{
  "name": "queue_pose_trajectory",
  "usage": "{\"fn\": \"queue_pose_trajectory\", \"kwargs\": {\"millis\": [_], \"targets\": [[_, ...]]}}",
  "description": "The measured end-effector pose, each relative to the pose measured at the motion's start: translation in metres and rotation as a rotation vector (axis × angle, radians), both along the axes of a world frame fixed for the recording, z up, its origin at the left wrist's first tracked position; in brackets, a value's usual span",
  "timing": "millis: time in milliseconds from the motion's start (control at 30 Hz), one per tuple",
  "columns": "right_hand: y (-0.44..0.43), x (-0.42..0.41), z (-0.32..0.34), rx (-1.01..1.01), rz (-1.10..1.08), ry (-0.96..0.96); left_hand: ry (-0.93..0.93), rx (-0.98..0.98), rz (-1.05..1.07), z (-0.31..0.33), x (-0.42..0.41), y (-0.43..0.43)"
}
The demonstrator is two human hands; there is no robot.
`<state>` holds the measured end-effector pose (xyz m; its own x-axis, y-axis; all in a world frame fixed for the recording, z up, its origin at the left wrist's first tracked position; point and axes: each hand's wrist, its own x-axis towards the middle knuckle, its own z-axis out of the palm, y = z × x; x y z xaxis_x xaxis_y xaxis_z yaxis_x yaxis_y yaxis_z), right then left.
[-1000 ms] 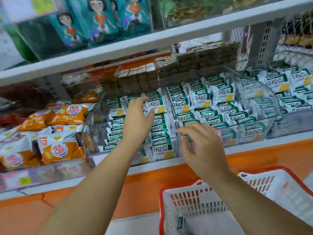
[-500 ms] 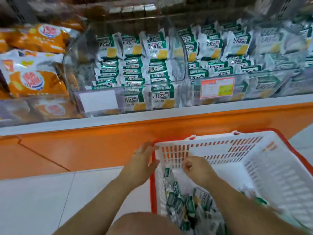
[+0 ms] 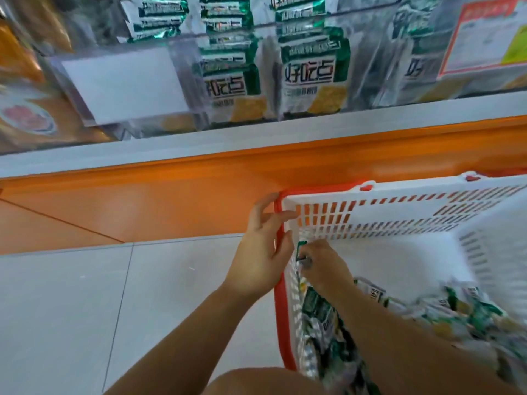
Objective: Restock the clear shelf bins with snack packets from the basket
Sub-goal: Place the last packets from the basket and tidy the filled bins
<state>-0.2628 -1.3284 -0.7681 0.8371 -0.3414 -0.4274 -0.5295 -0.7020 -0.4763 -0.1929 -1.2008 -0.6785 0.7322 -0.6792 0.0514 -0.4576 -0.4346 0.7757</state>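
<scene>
A white basket (image 3: 399, 220) with a red rim sits on the floor at the lower right, with several green-and-white snack packets (image 3: 456, 312) piled inside. My left hand (image 3: 262, 249) rests on the basket's left rim near its far corner, fingers spread. Inside the basket by that corner, my right hand (image 3: 325, 266) is closed on a small green snack packet (image 3: 301, 250). Above, clear shelf bins (image 3: 182, 81) hold rows of the same packets (image 3: 310, 72).
An orange shelf base (image 3: 171, 195) runs across the middle, under the grey shelf edge (image 3: 256, 135). Orange snack bags (image 3: 25, 115) fill the bin at far left. A red-framed price label (image 3: 484, 38) sits at upper right. Pale floor tiles (image 3: 85, 309) lie to the left. My knee (image 3: 256, 383) shows at the bottom.
Both hands dropped from the shelf bins to the basket. The view tilted down and came closer. My right hand has closed on a packet near the basket's corner.
</scene>
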Motion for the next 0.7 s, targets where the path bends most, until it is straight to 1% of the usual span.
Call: {"fn": "queue_pose_trajectory", "kwargs": {"millis": [67,133,233,333,400,433,467,500,567,633,700], "targets": [[0.000,0.001,-0.001,-0.020,-0.073,-0.011,0.007,-0.005,-0.006,0.000,0.000,0.001],[-0.006,-0.001,0.001,0.016,-0.156,-0.053,0.019,0.006,-0.005,0.000,0.001,0.001],[-0.020,-0.009,0.013,0.108,-0.209,-0.046,0.003,0.050,-0.023,0.003,0.000,0.002],[-0.028,-0.010,0.040,0.162,-0.167,-0.014,0.005,0.142,-0.061,0.011,0.000,0.005],[-0.030,-0.008,0.068,0.223,-0.118,-0.030,-0.006,0.257,-0.101,0.021,0.004,0.010],[-0.030,-0.006,0.083,0.223,-0.073,-0.034,0.005,0.312,-0.120,0.029,0.005,0.013],[-0.030,-0.004,0.102,0.180,-0.030,-0.028,0.020,0.351,-0.130,0.038,0.007,0.016],[-0.030,-0.003,0.119,0.155,-0.025,-0.044,0.032,0.366,-0.129,0.048,0.007,0.019],[-0.028,-0.002,0.159,0.131,0.010,-0.083,0.056,0.343,-0.094,0.072,0.006,0.027],[-0.024,-0.003,0.201,0.078,0.070,-0.094,0.093,0.275,-0.045,0.098,0.004,0.035],[-0.019,-0.008,0.244,0.047,0.175,-0.091,0.081,0.214,-0.018,0.123,0.003,0.040]]}}
